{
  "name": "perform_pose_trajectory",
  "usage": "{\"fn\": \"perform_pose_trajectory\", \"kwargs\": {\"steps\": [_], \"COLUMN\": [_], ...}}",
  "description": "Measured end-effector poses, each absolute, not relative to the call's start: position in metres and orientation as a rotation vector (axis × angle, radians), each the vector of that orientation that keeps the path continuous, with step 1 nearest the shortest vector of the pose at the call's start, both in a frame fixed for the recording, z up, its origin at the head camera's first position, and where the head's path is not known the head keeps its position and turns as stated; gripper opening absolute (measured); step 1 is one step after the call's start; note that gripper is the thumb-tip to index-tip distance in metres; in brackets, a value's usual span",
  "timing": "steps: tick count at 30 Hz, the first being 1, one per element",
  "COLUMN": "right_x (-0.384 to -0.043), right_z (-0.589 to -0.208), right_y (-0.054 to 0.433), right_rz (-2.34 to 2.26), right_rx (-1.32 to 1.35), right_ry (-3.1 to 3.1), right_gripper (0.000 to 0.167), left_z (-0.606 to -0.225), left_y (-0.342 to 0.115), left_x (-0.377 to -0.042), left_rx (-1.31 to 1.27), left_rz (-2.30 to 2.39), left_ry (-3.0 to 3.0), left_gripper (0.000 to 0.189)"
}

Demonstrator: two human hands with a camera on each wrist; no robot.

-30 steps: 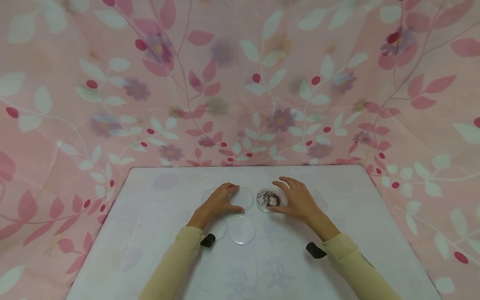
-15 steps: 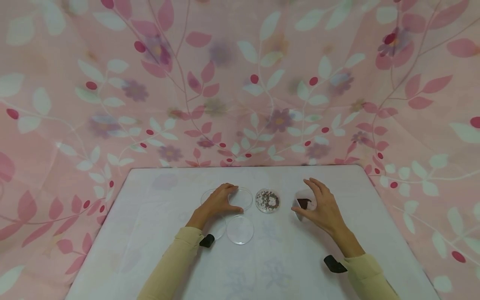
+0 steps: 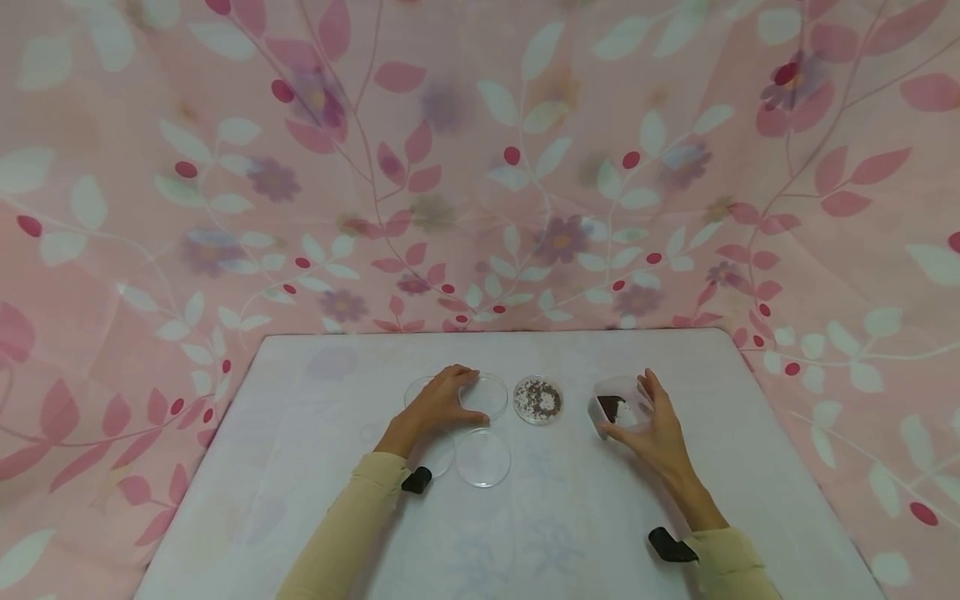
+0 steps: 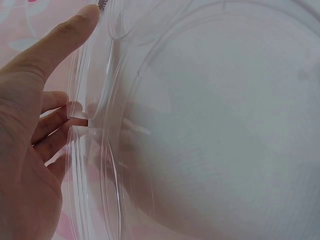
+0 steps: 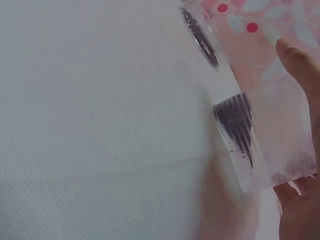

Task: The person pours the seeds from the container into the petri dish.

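Several clear petri dishes lie grouped on the white table. My left hand point(image 3: 438, 400) rests among them, thumb extended and fingers loosely bent around the near side of one petri dish point(image 3: 491, 393). In the left wrist view the thumb tip overlaps the dish rims. To the right is a petri dish with dark granules point(image 3: 538, 400) spread over its bottom. Farther right stands a clear plastic cup point(image 3: 626, 406), dark granules heaped on one side. My right hand point(image 3: 656, 433) is spread around this cup; the right wrist view shows the thumb away from its wall.
Another petri dish point(image 3: 483, 458) lies nearer the front, with one more point(image 3: 444, 457) beside it partly behind the left wrist. The white cloth-covered table point(image 3: 330, 375) meets a pink floral curtain point(image 3: 480, 208) at its back and sides.
My right hand has carried the cup right, away from the granule dish, and its fingers have since spread wider around it. My left hand has stayed in place.
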State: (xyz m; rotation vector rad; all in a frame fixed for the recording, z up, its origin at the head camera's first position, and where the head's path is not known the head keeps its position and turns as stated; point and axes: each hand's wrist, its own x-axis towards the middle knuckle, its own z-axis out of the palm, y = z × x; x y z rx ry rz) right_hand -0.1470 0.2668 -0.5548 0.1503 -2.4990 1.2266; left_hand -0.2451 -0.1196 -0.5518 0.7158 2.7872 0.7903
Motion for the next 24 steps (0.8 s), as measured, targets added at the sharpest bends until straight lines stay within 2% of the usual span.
{"fn": "perform_pose_trajectory", "kwargs": {"steps": [5, 11, 24], "right_x": [-0.144, -0.141, -0.136], "right_z": [-0.557, -0.565, -0.567], "right_y": [0.267, 0.266, 0.262], "right_rz": [1.379, 1.475, 1.440], "right_rx": [0.024, -0.110, -0.162], "right_ry": [-2.539, -2.577, -2.564], "right_gripper": [0.122, 0.114, 0.109], "left_z": [-0.552, -0.552, -0.551], "left_y": [-0.119, -0.118, -0.118], "left_x": [-0.246, -0.247, -0.245], "left_rx": [0.725, 0.721, 0.687], "left_rz": [0.783, 0.779, 0.762], "left_ry": [2.796, 2.805, 2.792], "left_gripper": [0.095, 0.095, 0.095]}}
